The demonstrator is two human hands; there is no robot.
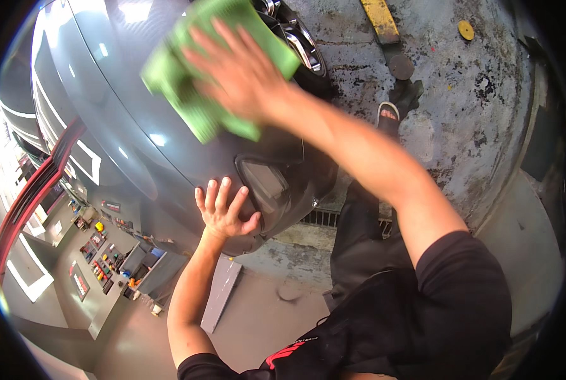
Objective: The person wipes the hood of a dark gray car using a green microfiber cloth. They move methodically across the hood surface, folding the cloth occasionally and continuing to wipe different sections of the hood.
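A grey car's glossy bodywork (125,95) curves across the upper left. My right hand (238,76) lies over a green cloth (197,117), fingers spread, holding it against the paint; motion blurs both. Part of the panel under the cloth is hidden. Lower down, my left hand (225,212) rests with fingers apart on the body beside a dark-lensed lamp (264,183). Nothing is in that hand. A chrome-spoked wheel (303,47) shows just right of the cloth.
A worn, stained grey floor (447,126) spreads at the right, with a yellow metal arm (380,20) and a yellow disc (465,30) on it. My sandalled foot (389,113) stands there. A floor grate (321,218) runs below the car. Shelves of tools (109,259) stand at lower left.
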